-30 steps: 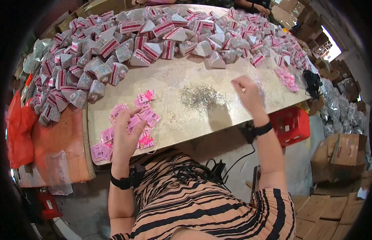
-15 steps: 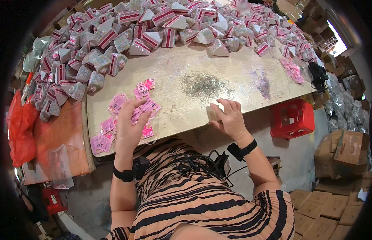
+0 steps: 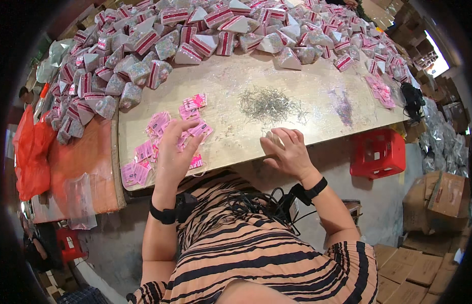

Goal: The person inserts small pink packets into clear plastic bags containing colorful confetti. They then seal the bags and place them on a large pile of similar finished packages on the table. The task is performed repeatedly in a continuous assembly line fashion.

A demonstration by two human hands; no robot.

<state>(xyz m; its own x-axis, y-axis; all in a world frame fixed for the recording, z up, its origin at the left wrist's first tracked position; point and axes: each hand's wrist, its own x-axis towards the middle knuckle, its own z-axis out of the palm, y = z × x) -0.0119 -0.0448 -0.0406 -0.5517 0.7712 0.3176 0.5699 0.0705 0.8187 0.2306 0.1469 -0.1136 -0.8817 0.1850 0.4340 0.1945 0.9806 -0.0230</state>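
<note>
Pink printed cards [image 3: 144, 150] lie in a loose cluster at the left of the pale tabletop [image 3: 221, 147]. Over their right part hovers my left hand [image 3: 176, 152], its thumb and fingers apart and holding nothing that I can see. My right hand [image 3: 291, 152] is at the table's front edge, fingers spread and curved, with nothing visible in it. Just beyond it lies a heap of thin silvery pin-like pieces [image 3: 269, 105]. Along the far side are piled many glittery, wedge-shaped pieces like cake slices [image 3: 189, 52], with white and dark pink bands.
A red plastic stool [image 3: 379, 154] stands under the table's right side. More pink cards [image 3: 380, 92] and a black object [image 3: 412, 101] lie at the right end. An orange-brown board [image 3: 84, 167] and red bag [image 3: 30, 152] are at left; cardboard boxes [image 3: 433, 202] stand right.
The whole view has shifted slightly, so the table sits a little further right. Both hands keep nearly the same open pose over the same places.
</note>
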